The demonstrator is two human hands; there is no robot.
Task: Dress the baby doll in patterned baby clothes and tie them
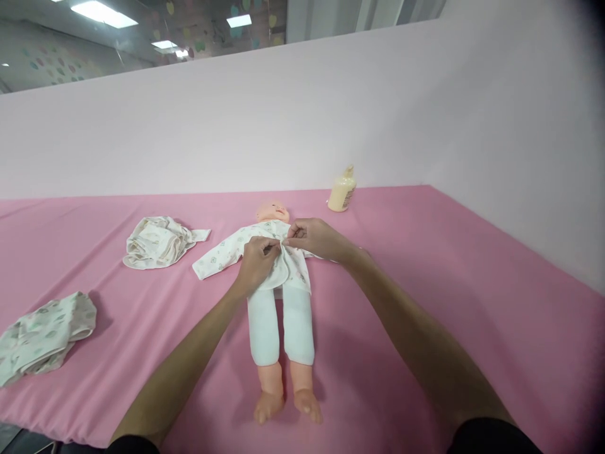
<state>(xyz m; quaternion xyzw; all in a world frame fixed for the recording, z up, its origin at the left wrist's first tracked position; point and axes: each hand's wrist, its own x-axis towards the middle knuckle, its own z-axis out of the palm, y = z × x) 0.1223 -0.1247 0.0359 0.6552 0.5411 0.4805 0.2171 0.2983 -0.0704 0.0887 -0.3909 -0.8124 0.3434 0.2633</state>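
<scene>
A baby doll (pixel 271 391) lies on its back on the pink sheet, its head toward the wall and its bare feet toward me. It wears a white patterned baby shirt (pixel 227 251) with long sleeves spread to the sides; its legs are white down to the shins. On the chest, my left hand (pixel 259 258) pinches the shirt's front edge. My right hand (pixel 316 238) meets it there from the other side, fingertips pinched on the same cloth. Whatever fastening lies between the fingertips is too small to make out.
Left of the doll sits a crumpled patterned cloth (pixel 158 243). A folded leaf-print cloth (pixel 47 337) lies at the near left. A pale yellow pump bottle (pixel 342 190) stands beside the white wall (pixel 227 132) at the back. The pink sheet (pixel 387 378) covers the table.
</scene>
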